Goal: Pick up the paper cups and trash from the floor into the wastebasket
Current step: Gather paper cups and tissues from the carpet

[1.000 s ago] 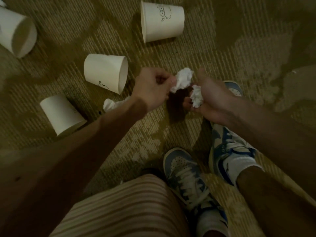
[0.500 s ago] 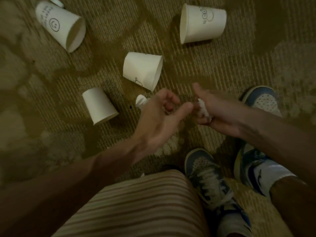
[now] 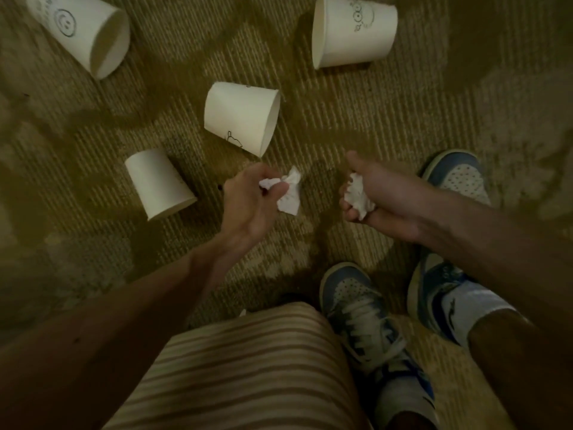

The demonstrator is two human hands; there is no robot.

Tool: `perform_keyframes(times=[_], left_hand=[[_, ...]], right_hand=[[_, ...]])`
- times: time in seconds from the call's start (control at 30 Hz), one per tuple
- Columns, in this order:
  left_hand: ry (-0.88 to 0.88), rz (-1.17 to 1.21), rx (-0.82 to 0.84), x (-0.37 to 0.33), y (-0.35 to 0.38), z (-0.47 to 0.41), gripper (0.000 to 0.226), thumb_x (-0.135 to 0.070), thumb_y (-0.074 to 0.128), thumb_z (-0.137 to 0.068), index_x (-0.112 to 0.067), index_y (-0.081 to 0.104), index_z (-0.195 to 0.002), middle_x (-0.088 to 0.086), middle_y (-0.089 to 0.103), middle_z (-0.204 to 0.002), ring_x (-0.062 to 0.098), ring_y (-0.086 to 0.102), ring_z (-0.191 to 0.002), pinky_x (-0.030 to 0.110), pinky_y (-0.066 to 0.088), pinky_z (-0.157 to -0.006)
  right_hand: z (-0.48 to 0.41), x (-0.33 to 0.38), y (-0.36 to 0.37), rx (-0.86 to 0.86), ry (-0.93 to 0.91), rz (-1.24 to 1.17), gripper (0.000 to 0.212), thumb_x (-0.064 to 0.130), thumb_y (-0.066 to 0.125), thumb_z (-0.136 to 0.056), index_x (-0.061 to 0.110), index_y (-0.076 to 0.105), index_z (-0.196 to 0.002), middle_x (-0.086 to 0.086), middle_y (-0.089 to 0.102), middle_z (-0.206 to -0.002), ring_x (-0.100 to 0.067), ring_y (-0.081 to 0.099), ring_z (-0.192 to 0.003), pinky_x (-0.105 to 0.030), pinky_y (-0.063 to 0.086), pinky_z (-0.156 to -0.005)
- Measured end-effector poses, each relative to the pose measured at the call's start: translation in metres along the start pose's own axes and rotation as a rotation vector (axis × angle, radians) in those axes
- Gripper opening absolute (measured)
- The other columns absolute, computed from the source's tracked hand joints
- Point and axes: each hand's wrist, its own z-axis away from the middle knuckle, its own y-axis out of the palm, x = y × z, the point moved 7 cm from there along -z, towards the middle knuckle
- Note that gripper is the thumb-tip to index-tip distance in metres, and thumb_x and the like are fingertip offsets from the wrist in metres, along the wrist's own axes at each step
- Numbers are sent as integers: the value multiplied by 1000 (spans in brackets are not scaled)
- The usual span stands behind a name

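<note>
left hand (image 3: 251,209) curled, right hand (image 3: 384,201) curled

Four paper cups: smiley cup (image 3: 83,29), cartoon cup (image 3: 350,31), middle cup (image 3: 240,117), plain cup (image 3: 158,183). Two wads of crumpled paper: left wad (image 3: 290,193), right wad (image 3: 358,195). Two hands: left hand (image 3: 251,206), right hand (image 3: 390,200). Two shoes: left shoe (image 3: 362,315), right shoe (image 3: 459,178).

Crumpled tissue (image 3: 290,196) in left hand (image 3: 248,209)

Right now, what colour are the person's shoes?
The shoes are blue and white, with white laces; the head view shows them best.
</note>
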Motion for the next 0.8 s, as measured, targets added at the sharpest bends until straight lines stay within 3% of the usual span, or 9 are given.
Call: perform_keyframes(times=[0.07, 0.13, 0.17, 0.23, 0.37, 0.5, 0.6, 0.67, 0.8], left_hand=[[-36, 197, 73, -17, 11, 4, 7, -20, 75, -87, -23, 69, -87, 1, 72, -89, 14, 72, -74, 35, 61, -65], [17, 338, 102, -41, 15, 9, 18, -20, 78, -85, -29, 63, -87, -1, 72, -77, 13, 73, -67, 32, 60, -55], [45, 391, 101, -53, 16, 11, 22, -20, 79, -84, -28, 59, -90, 0, 72, -76, 14, 73, -66, 34, 60, -53], [63, 482, 93, -67, 18, 14, 25, -18, 79, -84, -23, 56, -91, 3, 72, -75, 19, 73, -63, 39, 60, -51], [22, 509, 138, -79, 31, 21, 14, -14, 76, -86, -16, 63, -82, 1, 67, -72, 13, 71, -64, 36, 58, -46], [239, 204, 208, -95, 34, 23, 8, -20, 67, -93, -21, 75, -95, -17, 63, -81, -4, 63, -82, 35, 57, -77], [320, 4, 214, -104, 28, 14, 11, -33, 65, -93, -32, 74, -98, -11, 55, -98, 4, 50, -99, 22, 40, -86], [266, 66, 123, -109, 14, 0, 8, -35, 64, -93, -35, 71, -98, -11, 54, -101, 8, 52, -99, 22, 43, -84], [247, 107, -177, -127, -17, -42, 30, -34, 64, -92, -23, 59, -120, -5, 54, -105, 5, 51, -88, 23, 48, -77]], right_hand=[[1, 3, -3, -39, -13, 0, 28, 35, 45, -104, 11, 56, -97, -5, 58, -77, -15, 57, -63, -28, 50, -51], [0, 6, -3, -21, -10, -38, 35, 36, 41, -105, 8, 60, -117, -9, 69, -101, -21, 68, -88, -37, 58, -79], [1, 7, -4, -7, -1, -60, 41, 37, 39, -106, 7, 57, -127, -12, 68, -115, -24, 67, -102, -42, 54, -93], [3, 9, -3, 25, 14, -92, 47, 39, 36, -106, 6, 54, -133, -15, 65, -126, -28, 64, -112, -47, 49, -102], [5, 4, 3, 116, 47, -164, 54, 48, 29, -105, 7, 58, -124, -14, 72, -112, -26, 71, -102, -46, 58, -85], [4, 7, 1, 136, 8, -144, 51, 45, 34, -105, 6, 63, -120, -11, 74, -107, -21, 73, -91, -32, 59, -65], [1, 16, -10, 64, -64, -64, 44, 39, 39, -105, 6, 66, -93, -5, 67, -70, -13, 60, -55, -22, 48, -49], [-1, 27, -16, -17, -116, -28, 41, 37, 43, -105, 11, 56, -76, -3, 51, -58, -12, 45, -48, -21, 37, -43], [-4, 47, -20, -99, -176, -57, 32, 23, 42, -104, 18, 43, -72, 4, 39, -52, -8, 31, -43, -20, 22, -37]])
